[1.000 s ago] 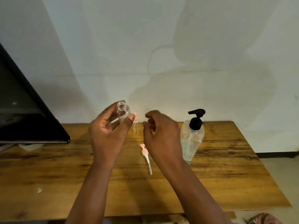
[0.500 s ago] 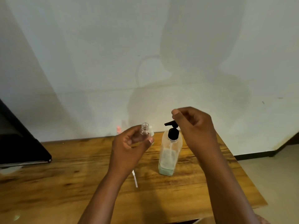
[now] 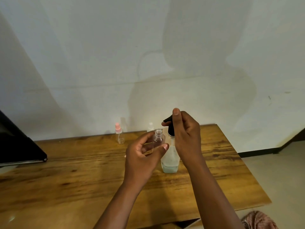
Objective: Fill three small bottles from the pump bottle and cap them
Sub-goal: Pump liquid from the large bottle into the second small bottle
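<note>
My left hand (image 3: 143,157) grips a small clear bottle (image 3: 158,138), uncapped and upright, above the wooden table (image 3: 82,176). Its open neck sits just below and left of the black nozzle of the pump bottle (image 3: 170,159). The pump bottle stands on the table with a little pale liquid at its bottom. My right hand (image 3: 185,138) is curled round the black pump head, thumb raised on top. Two more small bottles stand at the table's back edge: a pink-capped one (image 3: 119,135) and a white-capped one (image 3: 150,127).
A black flat panel (image 3: 19,146) lies over the table's left end. The wall rises directly behind the table. The table's right edge drops to the floor, and a pinkish cloth (image 3: 259,220) lies at the bottom right.
My left hand brought the open bottle right, up to the pump nozzle. My right hand moved from mid-air onto the pump head. The loose pink spray cap is now hidden behind my left hand.
</note>
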